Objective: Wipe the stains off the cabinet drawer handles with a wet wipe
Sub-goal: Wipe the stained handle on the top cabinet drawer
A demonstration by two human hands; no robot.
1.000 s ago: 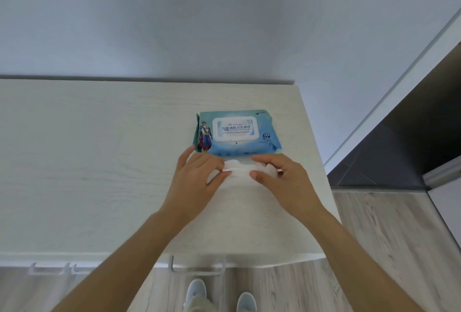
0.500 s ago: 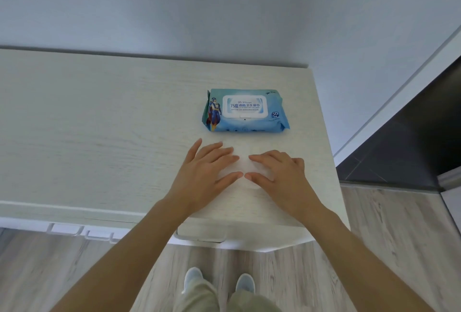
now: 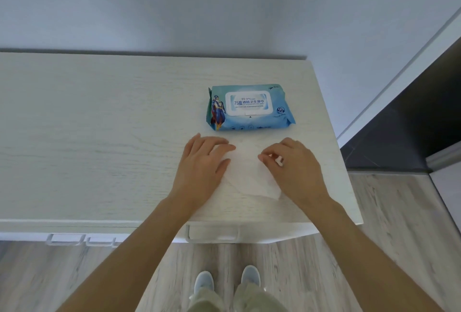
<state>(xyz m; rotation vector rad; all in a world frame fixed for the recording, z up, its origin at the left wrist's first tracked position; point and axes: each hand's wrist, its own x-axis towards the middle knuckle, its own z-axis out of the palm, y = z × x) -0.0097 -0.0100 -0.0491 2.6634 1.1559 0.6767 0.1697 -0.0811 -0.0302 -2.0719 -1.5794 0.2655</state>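
So the wet wipe (image 3: 249, 174) is lying flat on the cabinet top (image 3: 99, 137), just in front of the blue wipes pack (image 3: 249, 109). Left hand (image 3: 202, 167) is spread flat, pressing its left edge. Right hand (image 3: 294, 167) is curled, fingertips pinching the right edge. Drawer handles (image 3: 212, 234) sit below the front edge, untouched.

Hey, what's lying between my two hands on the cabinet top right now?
The white wet wipe, spread flat, lies between the left hand and right hand, as the head view shows.
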